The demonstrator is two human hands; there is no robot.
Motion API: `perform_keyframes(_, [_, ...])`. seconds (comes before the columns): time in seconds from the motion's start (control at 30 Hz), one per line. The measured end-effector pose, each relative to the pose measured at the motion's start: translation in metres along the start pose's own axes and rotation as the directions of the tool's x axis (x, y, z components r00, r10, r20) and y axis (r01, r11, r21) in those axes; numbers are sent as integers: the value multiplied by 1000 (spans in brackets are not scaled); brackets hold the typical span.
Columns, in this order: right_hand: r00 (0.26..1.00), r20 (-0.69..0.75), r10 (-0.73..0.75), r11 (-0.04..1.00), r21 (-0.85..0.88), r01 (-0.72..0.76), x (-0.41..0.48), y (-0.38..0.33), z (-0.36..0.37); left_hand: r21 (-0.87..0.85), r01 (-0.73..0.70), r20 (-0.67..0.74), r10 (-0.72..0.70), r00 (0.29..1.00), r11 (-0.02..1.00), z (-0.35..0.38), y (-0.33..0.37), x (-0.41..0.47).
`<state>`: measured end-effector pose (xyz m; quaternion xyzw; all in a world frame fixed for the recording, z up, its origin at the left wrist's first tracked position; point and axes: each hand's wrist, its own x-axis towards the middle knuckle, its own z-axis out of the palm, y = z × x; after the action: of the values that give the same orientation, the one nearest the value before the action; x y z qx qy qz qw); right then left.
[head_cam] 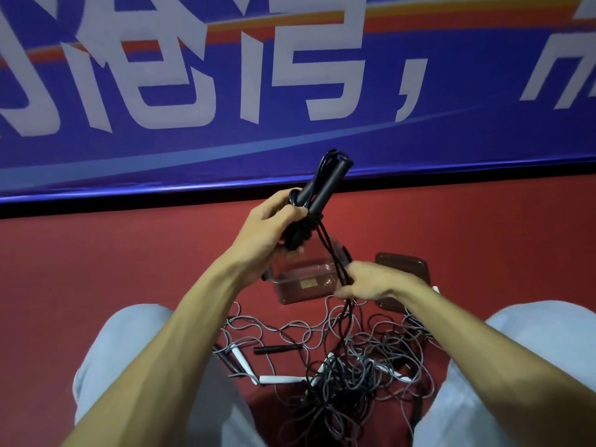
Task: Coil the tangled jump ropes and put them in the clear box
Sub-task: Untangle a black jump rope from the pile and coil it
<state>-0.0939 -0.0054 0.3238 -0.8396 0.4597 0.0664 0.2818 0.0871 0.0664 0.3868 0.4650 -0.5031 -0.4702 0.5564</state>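
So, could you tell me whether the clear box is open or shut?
Open: the clear box has no cover on, and its lid lies on the floor beside it.

The clear box [290,288] sits on the floor [96,253], a lid [406,266] just to its right. The tangled ropes [348,375] lie nearer, between the person's knees [129,333]; a banner [290,91] stands far behind.

Colours: the jump rope [325,188] is all black, handles and cord. The floor [96,269] is plain red. The banner [290,146] is blue with big white characters and an orange-red stripe near the top, with a black strip [129,206] below it. The clear box [303,285] is see-through with a small yellowish label. The lid [409,266] is tinted dark brown. The tangled ropes [364,359] have grey and black cords, white handles [280,379] and one black handle [277,349]. The trousers [129,350] are pale blue-grey.
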Motion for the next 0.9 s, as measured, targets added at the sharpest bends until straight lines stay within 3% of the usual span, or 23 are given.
perform_keyframes(0.1, [1000, -26, 6, 955, 298, 2, 7, 4, 1, 51, -37, -128, 43, 991, 998, -8, -3, 5])
perform_keyframes(0.17, [986, -164, 31, 821, 566, 69, 6, 0, -6, 137, -49, -234, 80, 969, 989, -18, -9, 11])
perform_keyframes(0.23, [940, -332, 75, 705, 685, 185, 0, -5, -18, 233, -40, -285, 108, 953, 972, -27, -16, 15])
perform_keyframes(0.3, [854, -519, 42, 813, 515, 273, -10, -8, -29, 352, -27, -287, 135, 948, 936, -30, -22, 16])
perform_keyframes(0.37, [773, -624, -116, 946, 169, 278, -23, -8, -37, 499, -18, -262, 171, 950, 866, -29, -27, 17])
perform_keyframes(0.57, [728, -501, -468, 877, -163, 451, -42, -14, -41, 765, 14, -109, 108, 988, 644, -25, -43, 26])
perform_keyframes(0.73, [619, -519, -589, 795, -237, 559, -39, -17, -37, 907, -103, 168, -126, 978, 408, -12, -47, 21])
perform_keyframes(0.9, [546, -689, -477, 833, -155, 532, -29, -10, -39, 883, -267, 346, -150, 926, 386, -2, -45, 12])
